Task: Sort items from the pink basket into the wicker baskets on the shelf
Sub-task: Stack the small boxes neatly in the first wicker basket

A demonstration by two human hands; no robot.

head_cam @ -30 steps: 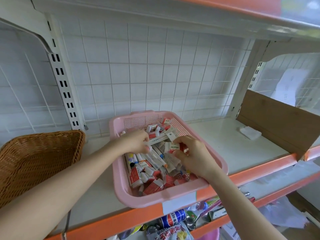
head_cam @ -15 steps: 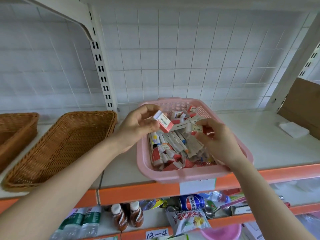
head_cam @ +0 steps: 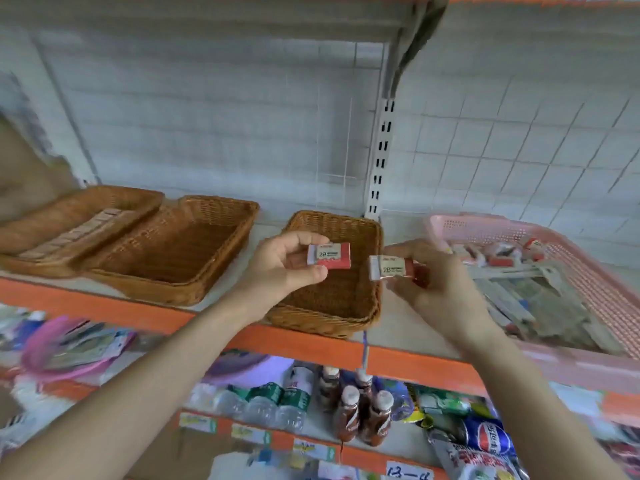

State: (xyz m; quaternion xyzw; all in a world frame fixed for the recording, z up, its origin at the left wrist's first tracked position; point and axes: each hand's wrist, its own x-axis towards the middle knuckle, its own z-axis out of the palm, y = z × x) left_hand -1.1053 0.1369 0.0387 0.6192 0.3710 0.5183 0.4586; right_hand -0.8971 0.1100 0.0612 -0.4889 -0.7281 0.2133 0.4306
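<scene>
Over the nearest wicker basket (head_cam: 341, 306), left hand (head_cam: 282, 268) pinches a red 2B eraser (head_cam: 329, 255), right hand (head_cam: 436, 285) pinches a second eraser (head_cam: 389, 267), pink basket (head_cam: 588, 258) just right.

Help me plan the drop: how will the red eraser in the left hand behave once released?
Probably light: the left hand pinches the red eraser with only thumb and fingertips. It looks a stiff, flat-faced block, so it should settle rather than roll. The wicker basket below has a rough woven floor, so it likely won't slide.
</scene>
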